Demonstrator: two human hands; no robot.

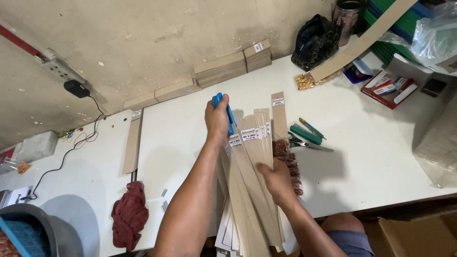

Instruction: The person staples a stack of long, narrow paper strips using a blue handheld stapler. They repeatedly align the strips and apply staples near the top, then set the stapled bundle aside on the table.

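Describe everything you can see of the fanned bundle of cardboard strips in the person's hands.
The bundle of cardboard strips is a fan of long, narrow tan strips, each with a small white label near its far end. It runs from the table's near edge up over the white table, spreading wider at the top. The right hand grips it mid-length; the left hand, holding a blue tool, meets its labelled top.

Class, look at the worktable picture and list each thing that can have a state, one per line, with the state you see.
Left hand: closed around the blue stapler.
Right hand: holding the fanned cardboard strips.
Green stapler: lying flat on the white table.
Red cloth: crumpled at the table edge.
Charger: plugged into the wall.
Black bag: slumped against the wall.
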